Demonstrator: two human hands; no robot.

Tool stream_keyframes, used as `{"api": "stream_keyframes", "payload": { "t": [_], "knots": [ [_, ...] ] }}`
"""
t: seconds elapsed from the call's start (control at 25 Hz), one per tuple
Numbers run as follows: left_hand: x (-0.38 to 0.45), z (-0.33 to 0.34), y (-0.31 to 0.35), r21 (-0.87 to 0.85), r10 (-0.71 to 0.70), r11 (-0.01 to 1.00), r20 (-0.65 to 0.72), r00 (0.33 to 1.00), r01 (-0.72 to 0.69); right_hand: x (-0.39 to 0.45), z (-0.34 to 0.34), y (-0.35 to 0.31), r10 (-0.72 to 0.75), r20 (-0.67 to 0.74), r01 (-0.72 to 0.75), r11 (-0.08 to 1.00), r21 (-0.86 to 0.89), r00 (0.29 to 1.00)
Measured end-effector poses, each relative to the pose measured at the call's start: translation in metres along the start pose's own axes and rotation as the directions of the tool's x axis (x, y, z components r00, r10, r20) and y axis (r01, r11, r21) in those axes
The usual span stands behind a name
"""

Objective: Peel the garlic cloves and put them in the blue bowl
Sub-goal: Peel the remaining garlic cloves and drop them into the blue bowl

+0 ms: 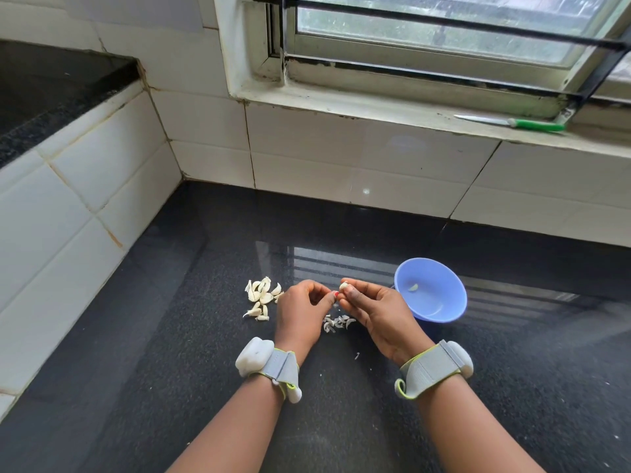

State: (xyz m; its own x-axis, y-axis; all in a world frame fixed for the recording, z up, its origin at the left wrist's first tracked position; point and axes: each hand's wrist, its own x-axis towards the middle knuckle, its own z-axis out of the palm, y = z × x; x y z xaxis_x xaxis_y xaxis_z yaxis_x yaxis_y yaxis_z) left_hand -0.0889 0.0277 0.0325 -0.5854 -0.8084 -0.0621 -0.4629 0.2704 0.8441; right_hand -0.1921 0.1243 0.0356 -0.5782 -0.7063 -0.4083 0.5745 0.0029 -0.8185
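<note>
Two bare forearms enter from the bottom edge; no sleeves are visible. Each wrist carries a strapped sensor unit.

Left wristband point(273, 370): a grey fabric strap with lime-green edging wraps the wrist. A white, rounded plastic module sits on its outer side, and a smaller white rounded piece projects at the strap's lower edge.

Right wristband point(431, 369): the same grey strap with lime-green trim. A pale grey-white module sits on its outer side. The free strap end forms a small loop on the inner side.

Left hand point(300, 310): one fingernail shows red polish. Right hand point(377, 310): no rings visible.
</note>
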Motion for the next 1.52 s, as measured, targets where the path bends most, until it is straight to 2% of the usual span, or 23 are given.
{"api": "stream_keyframes", "payload": {
  "t": [0.28,0.4,0.56,0.64,0.8,1.04,1.24,1.32,1.44,1.52],
  "knots": [
    [-0.002,0.0,0.0,-0.125,0.068,0.99,0.017,0.998,-0.066,0.0,-0.001,0.005,-0.085,-0.032,0.079,0.986,-0.149,0.996],
    [0.0,0.003,-0.001,-0.163,0.015,0.987,0.006,1.0,-0.014,-0.001,0.003,0.007,-0.132,-0.015,0.125,0.966,-0.228,0.991],
    [0.0,0.005,0.0,-0.34,-0.097,0.934,0.047,0.994,0.107,-0.002,0.005,0.007,-0.229,-0.044,0.199,0.913,-0.356,0.973],
    [-0.002,0.005,0.002,-0.409,-0.117,0.902,0.073,0.99,0.137,0.0,0.004,0.009,-0.279,-0.053,0.226,0.864,-0.45,0.959],
    [-0.004,0.006,0.004,-0.426,-0.142,0.891,0.07,0.987,0.158,0.003,0.003,0.013,-0.411,-0.031,0.288,0.688,-0.666,0.911],
    [-0.007,0.009,0.009,-0.426,-0.176,0.887,0.047,0.983,0.179,0.002,0.009,0.016,-0.471,-0.034,0.309,0.63,-0.712,0.881],
    [-0.006,0.013,0.006,-0.369,-0.171,0.914,0.017,0.985,0.165,0.005,0.011,0.022,-0.427,-0.036,0.292,0.675,-0.677,0.904],
    [-0.007,0.014,0.007,-0.422,-0.206,0.882,0.06,0.977,0.212,0.007,0.01,0.024,-0.412,-0.016,0.293,0.672,-0.68,0.911],
    [-0.006,0.015,0.009,-0.547,-0.286,0.765,0.186,0.94,0.341,0.01,0.007,0.023,-0.396,0.026,0.302,0.655,-0.692,0.918],
    [-0.004,0.013,0.007,-0.56,-0.286,0.752,0.2,0.937,0.349,0.012,0.006,0.021,-0.386,0.035,0.299,0.651,-0.698,0.922]
  ]
}}
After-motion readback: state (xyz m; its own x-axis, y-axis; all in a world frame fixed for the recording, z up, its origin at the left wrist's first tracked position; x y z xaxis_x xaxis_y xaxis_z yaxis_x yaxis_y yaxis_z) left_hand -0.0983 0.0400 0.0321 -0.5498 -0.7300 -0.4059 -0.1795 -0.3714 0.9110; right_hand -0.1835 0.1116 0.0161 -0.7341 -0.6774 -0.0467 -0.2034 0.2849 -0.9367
